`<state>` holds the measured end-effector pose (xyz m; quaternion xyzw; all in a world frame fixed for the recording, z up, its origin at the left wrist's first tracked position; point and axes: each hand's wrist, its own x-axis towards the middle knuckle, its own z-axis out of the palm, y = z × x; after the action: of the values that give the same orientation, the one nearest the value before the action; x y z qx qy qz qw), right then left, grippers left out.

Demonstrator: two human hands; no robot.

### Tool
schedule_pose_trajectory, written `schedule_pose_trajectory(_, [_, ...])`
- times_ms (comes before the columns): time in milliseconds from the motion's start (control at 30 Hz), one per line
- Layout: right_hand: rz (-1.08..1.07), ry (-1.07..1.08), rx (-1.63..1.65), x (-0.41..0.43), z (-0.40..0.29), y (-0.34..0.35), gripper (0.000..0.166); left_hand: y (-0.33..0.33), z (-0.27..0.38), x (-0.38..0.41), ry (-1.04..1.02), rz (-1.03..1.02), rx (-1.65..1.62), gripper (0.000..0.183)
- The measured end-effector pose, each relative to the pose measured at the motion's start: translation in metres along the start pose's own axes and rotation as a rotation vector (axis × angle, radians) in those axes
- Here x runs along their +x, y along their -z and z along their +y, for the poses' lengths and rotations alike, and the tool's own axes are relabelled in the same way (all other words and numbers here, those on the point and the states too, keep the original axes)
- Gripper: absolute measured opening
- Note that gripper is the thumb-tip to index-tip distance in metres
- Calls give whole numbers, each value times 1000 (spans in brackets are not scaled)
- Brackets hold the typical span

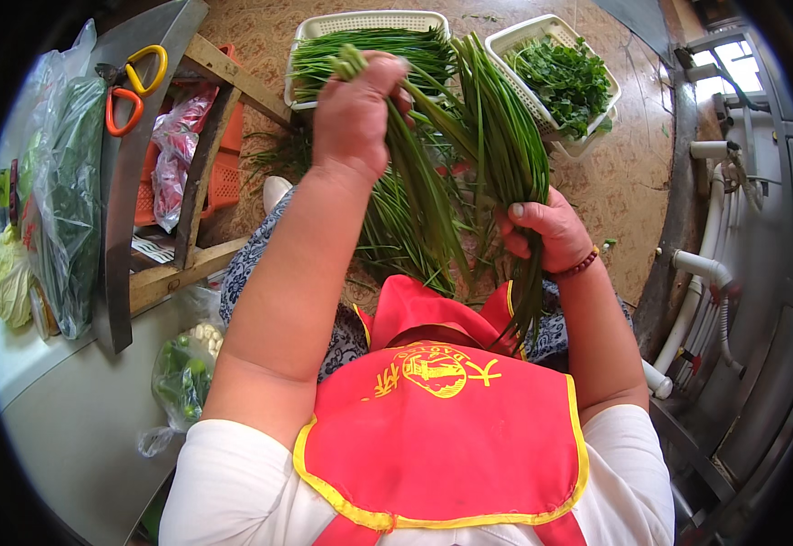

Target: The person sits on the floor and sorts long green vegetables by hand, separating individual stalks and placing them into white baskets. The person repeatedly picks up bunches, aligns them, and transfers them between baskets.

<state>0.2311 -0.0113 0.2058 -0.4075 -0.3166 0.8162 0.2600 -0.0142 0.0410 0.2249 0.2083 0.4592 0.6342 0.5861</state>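
My left hand [362, 109] is closed around a small bunch of garlic chives [420, 177], its pale stem ends sticking up past the thumb and its leaves hanging down. Farther right and lower, my right hand [550, 232] grips a thicker bundle of garlic chives [506, 130]. That bundle stands above the fist, with darker leaf tips drooping below it. Some stalks slant between the bundle and my left hand. Under both hands a loose heap of chives [396, 232] lies on the floor, partly hidden by the held leaves.
A white basket of chives [299, 58] and a white basket of leafy greens [506, 34] sit ahead. At left, scissors [135, 89] lie on a metal-edged table beside bagged cucumbers [72, 205]; an orange crate [226, 177] is below. White pipes [704, 266] run along the right.
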Motion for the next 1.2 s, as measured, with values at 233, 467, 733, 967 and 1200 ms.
schedule_pose_trajectory(233, [124, 82, 101, -11, -1, 34, 21, 31, 21, 27, -312, 291, 57, 11])
schedule_pose_trajectory(467, [140, 159, 163, -11, 0, 43, 22, 19, 8, 14, -115, 57, 508, 12])
schedule_pose_trajectory(733, [214, 175, 225, -10, 2, 43, 30, 17, -6, 21, -125, 58, 361, 11])
schedule_pose_trajectory(967, [10, 110, 102, -8, -1, 31, 37, -6, -18, -8, 59, -276, 409, 30])
schedule_pose_trajectory(1200, [-52, 11, 65, -3, 8, 14, 40, -6, -7, -6, 214, -312, 112, 26])
